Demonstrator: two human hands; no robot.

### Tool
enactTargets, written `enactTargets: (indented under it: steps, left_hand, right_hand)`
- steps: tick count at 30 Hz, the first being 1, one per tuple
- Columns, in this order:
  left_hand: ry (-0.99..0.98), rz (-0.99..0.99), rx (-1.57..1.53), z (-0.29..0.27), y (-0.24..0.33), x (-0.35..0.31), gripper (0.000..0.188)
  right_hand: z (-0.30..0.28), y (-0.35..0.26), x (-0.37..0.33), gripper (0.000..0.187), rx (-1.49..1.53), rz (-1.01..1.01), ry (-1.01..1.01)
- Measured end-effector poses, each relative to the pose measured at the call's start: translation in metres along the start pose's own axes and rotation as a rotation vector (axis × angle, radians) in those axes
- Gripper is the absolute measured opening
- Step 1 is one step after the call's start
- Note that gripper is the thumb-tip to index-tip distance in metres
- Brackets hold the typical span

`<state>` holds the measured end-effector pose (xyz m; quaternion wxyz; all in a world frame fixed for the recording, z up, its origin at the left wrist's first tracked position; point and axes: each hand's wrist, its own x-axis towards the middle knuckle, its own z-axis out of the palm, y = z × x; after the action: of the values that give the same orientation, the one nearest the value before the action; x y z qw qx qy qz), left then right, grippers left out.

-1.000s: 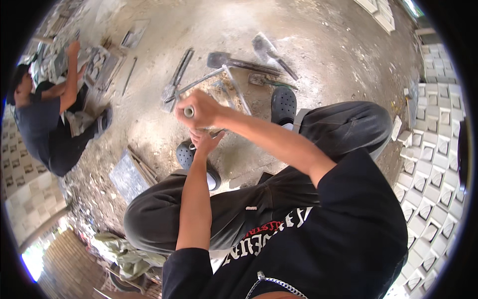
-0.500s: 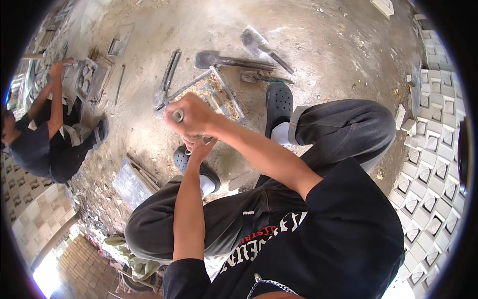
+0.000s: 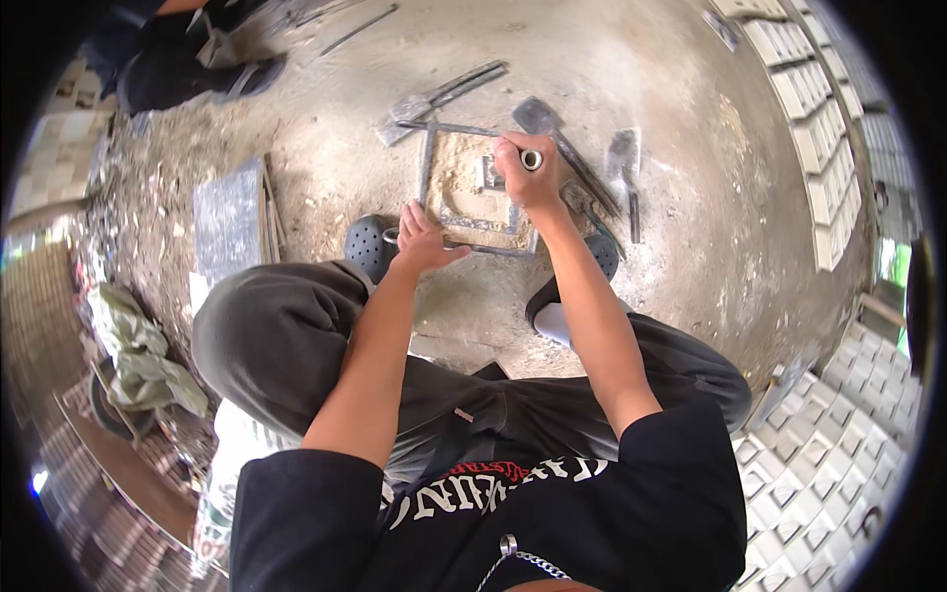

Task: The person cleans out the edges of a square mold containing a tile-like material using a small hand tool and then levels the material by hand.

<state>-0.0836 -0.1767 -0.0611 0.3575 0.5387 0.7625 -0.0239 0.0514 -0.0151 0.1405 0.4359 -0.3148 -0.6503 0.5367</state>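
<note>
Between my feet lies a square metal frame (image 3: 426,168) with pale, sandy mix (image 3: 462,158) inside it. My right hand (image 3: 533,185) is closed around the handle of a tool (image 3: 532,159); its hollow round end shows above my fist. A small grey block-like piece (image 3: 488,174) beside that fist may be the tool's head, but I cannot tell. Grey strips (image 3: 483,225) form an inner edge in the mix. At the near left corner of the frame, my left hand (image 3: 422,243) rests with its fingers stretched out.
Flat-bladed tools (image 3: 538,116) (image 3: 623,153) and a green-handled trowel (image 3: 582,197) lie right of the frame. Metal bars (image 3: 454,89) lie beyond it. A grey board (image 3: 232,212) is at left. Patterned blocks (image 3: 809,148) stand at right. Another person's leg (image 3: 178,64) shows upper left.
My view has turned, so the frame now appears centred. My hands, close together before, have come apart: the left is at the frame's near corner, the right over its right side.
</note>
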Motion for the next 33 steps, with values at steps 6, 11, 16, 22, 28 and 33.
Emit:
enactTargets:
  steps: [6,11,16,22,28,33]
  left_hand:
    - [-0.001,-0.083,-0.19,-0.03,0.026,-0.018,0.145]
    - [-0.092,-0.13,-0.186,-0.037,0.028,-0.028,0.144]
    - [-0.075,-0.121,-0.221,-0.038,0.035,-0.025,0.144]
    - [-0.117,-0.167,-0.221,-0.033,0.031,-0.036,0.141]
    - [-0.115,-0.146,-0.235,-0.049,0.038,-0.03,0.14]
    - [-0.116,-0.166,-0.218,-0.042,0.035,-0.032,0.141]
  right_hand:
    - [0.001,-0.013,0.007,0.031,-0.042,0.013,0.038]
    - [0.006,-0.067,0.004,0.03,0.285,0.052,0.095]
    - [0.003,0.014,-0.014,0.029,0.082,0.094,0.102]
    - [0.018,-0.059,0.011,0.036,0.091,0.006,0.098]
    - [0.008,0.023,-0.016,0.034,0.108,0.025,0.115]
    - [0.024,-0.02,0.012,0.033,-0.05,0.128,0.052]
